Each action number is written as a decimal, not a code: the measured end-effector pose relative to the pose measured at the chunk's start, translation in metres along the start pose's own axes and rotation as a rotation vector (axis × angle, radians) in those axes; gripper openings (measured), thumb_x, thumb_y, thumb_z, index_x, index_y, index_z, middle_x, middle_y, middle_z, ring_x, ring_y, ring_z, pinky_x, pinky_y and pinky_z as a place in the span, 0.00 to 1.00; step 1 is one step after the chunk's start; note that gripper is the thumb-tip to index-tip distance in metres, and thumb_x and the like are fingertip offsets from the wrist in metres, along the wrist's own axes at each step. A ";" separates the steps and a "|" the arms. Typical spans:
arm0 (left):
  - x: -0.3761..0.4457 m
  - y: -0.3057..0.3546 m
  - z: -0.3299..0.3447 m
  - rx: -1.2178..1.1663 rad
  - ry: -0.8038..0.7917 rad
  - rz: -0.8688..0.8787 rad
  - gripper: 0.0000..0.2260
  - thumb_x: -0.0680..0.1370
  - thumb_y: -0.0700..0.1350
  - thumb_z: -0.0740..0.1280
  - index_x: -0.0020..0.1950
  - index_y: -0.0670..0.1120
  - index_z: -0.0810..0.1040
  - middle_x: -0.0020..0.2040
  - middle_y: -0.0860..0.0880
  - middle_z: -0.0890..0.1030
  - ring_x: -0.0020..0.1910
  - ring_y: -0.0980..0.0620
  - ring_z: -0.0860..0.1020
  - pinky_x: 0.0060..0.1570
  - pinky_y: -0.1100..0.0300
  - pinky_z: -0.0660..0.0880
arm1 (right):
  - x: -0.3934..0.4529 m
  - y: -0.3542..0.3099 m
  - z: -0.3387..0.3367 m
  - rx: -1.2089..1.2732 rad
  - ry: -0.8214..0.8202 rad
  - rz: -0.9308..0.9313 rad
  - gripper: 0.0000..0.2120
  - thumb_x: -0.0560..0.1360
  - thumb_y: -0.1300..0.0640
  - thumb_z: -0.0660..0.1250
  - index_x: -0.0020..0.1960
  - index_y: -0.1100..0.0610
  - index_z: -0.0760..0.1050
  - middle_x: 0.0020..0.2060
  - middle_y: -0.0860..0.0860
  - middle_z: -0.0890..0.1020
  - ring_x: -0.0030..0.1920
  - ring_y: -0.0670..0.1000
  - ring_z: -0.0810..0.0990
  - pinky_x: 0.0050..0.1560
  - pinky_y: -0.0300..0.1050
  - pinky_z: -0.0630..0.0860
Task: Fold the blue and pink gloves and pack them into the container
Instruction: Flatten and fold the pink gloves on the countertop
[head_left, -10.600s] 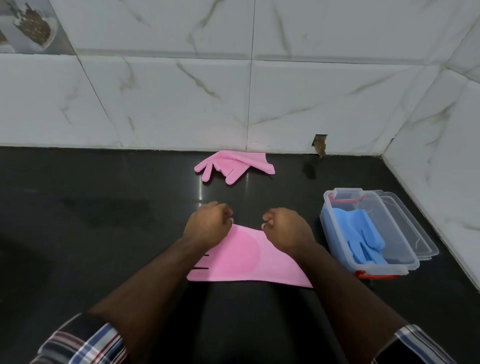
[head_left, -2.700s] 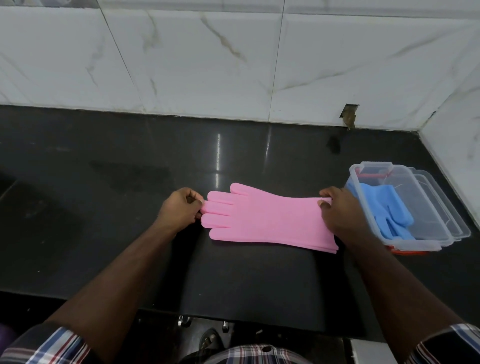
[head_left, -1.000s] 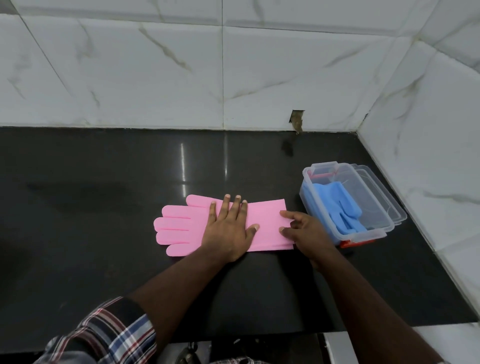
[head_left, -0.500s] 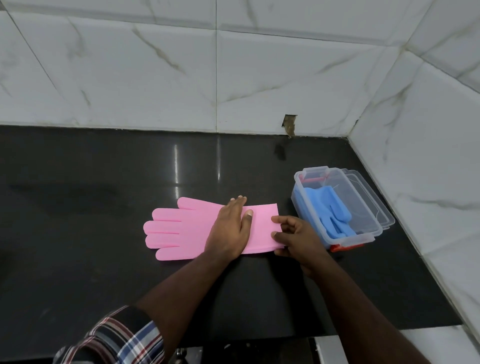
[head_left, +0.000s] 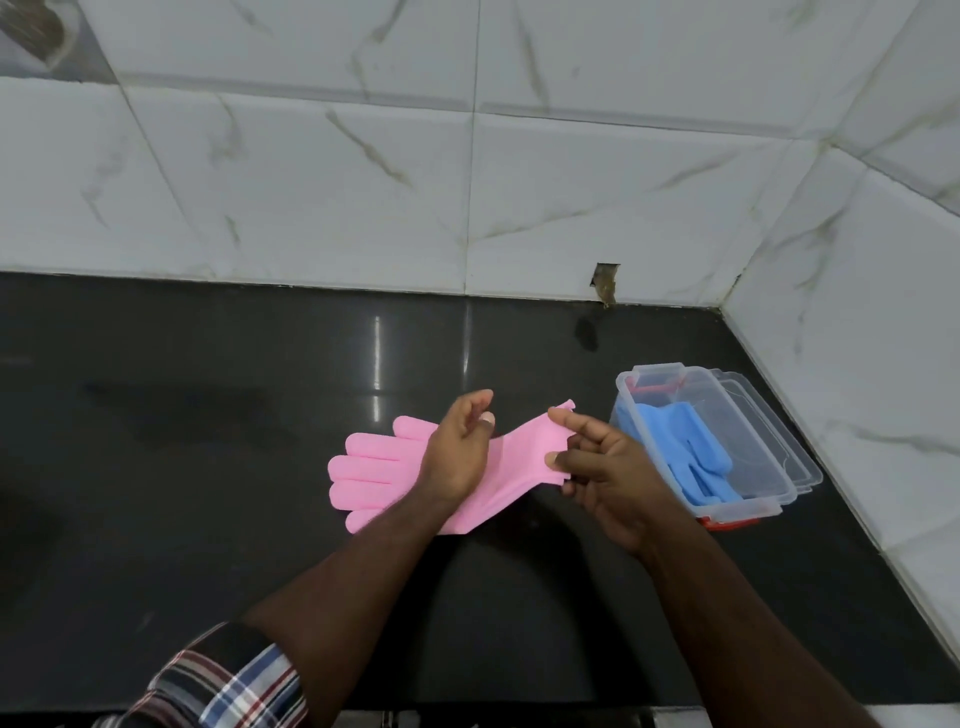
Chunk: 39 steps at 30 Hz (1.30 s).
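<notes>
White marble-look wall tiles (head_left: 597, 171) fill the upper half of the frame and run down the right edge, with a small chipped hole (head_left: 605, 280) at the base of the wall right of centre. Below them the glossy black desk (head_left: 182, 493) spans the lower half of the frame.

At centre right of the frame a clear plastic container (head_left: 748, 410) stands on the desk near the corner, its transparent lid (head_left: 800, 457) tucked under or just beside its right side; which one cannot be told. Folded blue gloves (head_left: 685, 452) lie inside the container along its left part.

The pink gloves (head_left: 374, 467) lie in the middle of the frame, finger ends flat on the desk pointing toward the left, cuff end raised off the desk toward the right.

The right hand (head_left: 608, 467), just left of the container, holds the raised cuff: its thumb and fingers (head_left: 566, 421) pinch the cuff's edge, with the other fingers curled beneath it. The left hand (head_left: 460, 452) sits over the middle of the pink gloves, heel of the hand down at the glove, fingers loosely curled and lifted with the thumb up; whether they grip the glove cannot be told.

A plaid sleeve (head_left: 228, 680) shows at the lower left of the frame on the left arm.
</notes>
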<state>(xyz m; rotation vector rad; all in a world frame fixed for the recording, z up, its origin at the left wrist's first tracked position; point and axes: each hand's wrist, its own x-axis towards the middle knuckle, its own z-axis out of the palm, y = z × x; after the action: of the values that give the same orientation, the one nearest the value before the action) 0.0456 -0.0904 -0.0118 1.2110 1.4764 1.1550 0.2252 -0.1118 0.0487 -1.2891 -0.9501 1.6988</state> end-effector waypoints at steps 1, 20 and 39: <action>0.004 0.004 -0.011 -0.009 0.024 0.008 0.14 0.83 0.41 0.62 0.68 0.47 0.75 0.65 0.53 0.78 0.66 0.56 0.75 0.67 0.63 0.68 | 0.001 0.000 0.003 0.022 -0.008 0.011 0.22 0.72 0.73 0.69 0.60 0.52 0.80 0.50 0.57 0.82 0.42 0.56 0.79 0.33 0.42 0.77; -0.024 -0.047 -0.163 0.177 0.057 -0.289 0.09 0.82 0.39 0.63 0.57 0.45 0.82 0.49 0.46 0.85 0.43 0.52 0.82 0.39 0.63 0.80 | 0.006 -0.002 0.090 -0.250 -0.048 -0.155 0.23 0.71 0.71 0.70 0.62 0.53 0.79 0.56 0.46 0.80 0.46 0.53 0.82 0.41 0.48 0.80; -0.020 -0.061 -0.168 0.092 0.088 -0.206 0.05 0.78 0.40 0.70 0.45 0.47 0.85 0.38 0.46 0.86 0.36 0.46 0.84 0.46 0.48 0.82 | 0.014 0.037 0.187 -0.880 -0.080 -0.201 0.15 0.72 0.69 0.64 0.58 0.67 0.77 0.56 0.62 0.80 0.54 0.58 0.80 0.54 0.48 0.76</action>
<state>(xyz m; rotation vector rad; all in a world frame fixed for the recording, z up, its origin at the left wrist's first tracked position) -0.1260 -0.1365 -0.0400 1.0513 1.6940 1.0213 0.0352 -0.1335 0.0486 -1.5792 -1.9293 1.1930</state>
